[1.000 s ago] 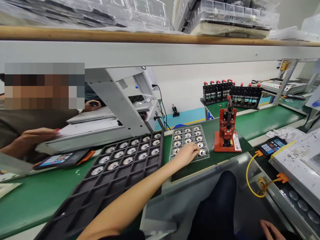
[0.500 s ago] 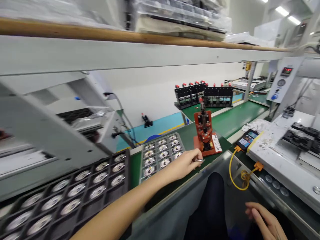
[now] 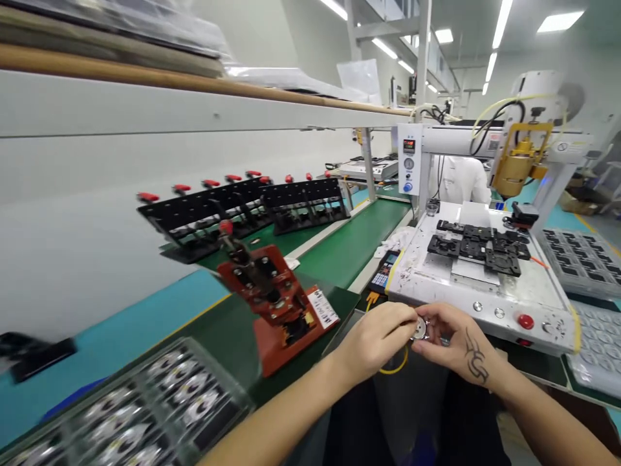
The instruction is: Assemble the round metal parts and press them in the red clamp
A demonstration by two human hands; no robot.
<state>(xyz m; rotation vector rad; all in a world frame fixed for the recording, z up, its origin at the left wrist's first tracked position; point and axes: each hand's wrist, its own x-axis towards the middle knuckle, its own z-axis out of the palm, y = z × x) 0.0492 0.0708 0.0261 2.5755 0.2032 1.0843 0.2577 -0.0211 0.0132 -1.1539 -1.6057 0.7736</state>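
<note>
Between my two hands, above my lap, is a small round silver metal part (image 3: 420,328). My left hand (image 3: 381,336) pinches it from the left with thumb and fingers. On the other side my right hand (image 3: 453,336) has its fingers closed around the edge of the same part. The fingertips partly cover it, so its full shape is hidden. Left of my hands, on the green bench, stands a red-brown clamp fixture (image 3: 276,291) with a red knob. Closer to me at lower left lies a clear tray (image 3: 194,349) of similar round parts.
A white dispensing machine (image 3: 436,291) with black fixtures on its bed stands at right, a person in white behind it. A handheld keypad (image 3: 385,272) lies beside it. Black racks (image 3: 204,217) with red handles stand at back left. A clear tray (image 3: 599,349) sits far right.
My view has turned to the right. My left hand has carried the round metal part away from the tray and fixture, and my right hand has come up and closed on it too.
</note>
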